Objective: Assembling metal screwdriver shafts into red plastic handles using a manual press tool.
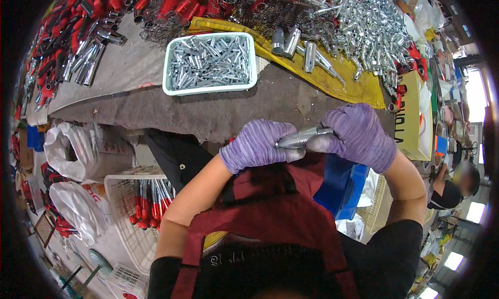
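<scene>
My left hand point(258, 144) and right hand point(358, 134), both in purple gloves, have their fingers closed around one shiny metal tube point(303, 138), which lies across between them just above my red apron point(275, 205); the left fingers wrap its near end and the right fingers pinch the far end. Judging by what lies around, this piece is mid-handling and plenty is left to do. Just beyond my fingers the grey cloth-covered surface point(218, 109) carries a white tray point(209, 63) full of small silver metal pieces. Farther out, past the right fingers, a loose heap of silver parts point(369, 29) sits on a yellow cloth point(358, 88). Below my left fingers stands a white basket point(130, 216) holding red-handled pieces point(148, 203), perhaps the finished ones. More red-handled parts point(83, 18) pile up far to the left.
</scene>
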Demonstrator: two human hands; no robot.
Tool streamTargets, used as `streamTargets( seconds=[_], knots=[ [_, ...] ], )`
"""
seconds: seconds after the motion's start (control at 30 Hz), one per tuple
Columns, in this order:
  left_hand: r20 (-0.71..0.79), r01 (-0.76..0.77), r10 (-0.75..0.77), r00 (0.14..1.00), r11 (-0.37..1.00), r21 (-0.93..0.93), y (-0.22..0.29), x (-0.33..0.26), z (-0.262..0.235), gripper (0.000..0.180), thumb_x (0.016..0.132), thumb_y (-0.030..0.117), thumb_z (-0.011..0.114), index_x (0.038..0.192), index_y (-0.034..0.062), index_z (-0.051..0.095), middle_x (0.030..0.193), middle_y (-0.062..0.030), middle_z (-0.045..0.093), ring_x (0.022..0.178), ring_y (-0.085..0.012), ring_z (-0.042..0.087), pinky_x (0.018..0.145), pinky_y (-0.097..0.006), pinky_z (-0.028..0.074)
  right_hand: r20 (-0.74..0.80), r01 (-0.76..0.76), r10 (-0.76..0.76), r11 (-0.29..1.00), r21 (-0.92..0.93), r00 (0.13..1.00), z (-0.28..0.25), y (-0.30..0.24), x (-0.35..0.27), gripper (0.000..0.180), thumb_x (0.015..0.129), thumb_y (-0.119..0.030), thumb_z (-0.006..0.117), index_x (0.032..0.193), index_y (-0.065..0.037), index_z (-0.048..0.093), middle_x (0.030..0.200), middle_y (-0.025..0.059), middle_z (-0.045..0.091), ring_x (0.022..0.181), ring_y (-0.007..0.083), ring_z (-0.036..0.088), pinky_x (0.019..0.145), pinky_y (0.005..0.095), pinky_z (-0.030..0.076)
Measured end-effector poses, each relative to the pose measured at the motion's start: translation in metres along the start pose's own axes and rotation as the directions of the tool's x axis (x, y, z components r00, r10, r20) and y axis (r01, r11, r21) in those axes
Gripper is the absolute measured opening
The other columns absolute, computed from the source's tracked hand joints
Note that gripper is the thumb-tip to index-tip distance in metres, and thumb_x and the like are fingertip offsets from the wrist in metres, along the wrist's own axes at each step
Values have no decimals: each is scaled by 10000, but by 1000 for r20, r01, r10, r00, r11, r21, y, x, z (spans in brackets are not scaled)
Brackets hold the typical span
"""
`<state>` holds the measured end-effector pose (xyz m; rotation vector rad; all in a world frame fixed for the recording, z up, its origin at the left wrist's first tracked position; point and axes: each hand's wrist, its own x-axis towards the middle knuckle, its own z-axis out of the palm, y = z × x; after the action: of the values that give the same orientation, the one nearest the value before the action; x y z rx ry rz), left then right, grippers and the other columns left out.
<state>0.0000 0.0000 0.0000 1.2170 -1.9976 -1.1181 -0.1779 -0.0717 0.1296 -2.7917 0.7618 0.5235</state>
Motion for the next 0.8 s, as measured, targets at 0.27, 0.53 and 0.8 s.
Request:
streamTargets(
  seconds=[0.27, 0.53, 0.8],
  knots=[
    [-47, -35, 38, 998, 998, 56, -9, 0, 5, 524, 734, 613, 558, 806, 93, 563, 731, -162, 592, 715, -365, 584, 615, -429, 450, -302, 247, -208, 964, 98, 930, 5, 8, -6, 462, 708, -464, 655, 934, -64, 612, 715, 115, 586, 681, 302, 590, 609, 390, 462],
    [-74, -67, 69, 995, 997, 26, -8, 1, 8, 521, 736, 613, 555, 813, 98, 568, 728, -162, 593, 708, -366, 585, 614, -427, 450, -338, 205, -176, 977, 51, 924, 8, 2, -8, 417, 717, -471, 642, 796, -63, 608, 643, 117, 549, 634, 308, 578, 595, 392, 450],
    [-66, -29, 34, 997, 997, 76, -4, 0, 8, 534, 739, 626, 533, 830, 100, 570, 731, -165, 592, 707, -367, 583, 616, -430, 447, -420, 310, -246, 946, 90, 874, 9, 7, -5, 458, 691, -474, 668, 878, -60, 610, 698, 113, 572, 663, 302, 582, 610, 395, 450]
  ],
)
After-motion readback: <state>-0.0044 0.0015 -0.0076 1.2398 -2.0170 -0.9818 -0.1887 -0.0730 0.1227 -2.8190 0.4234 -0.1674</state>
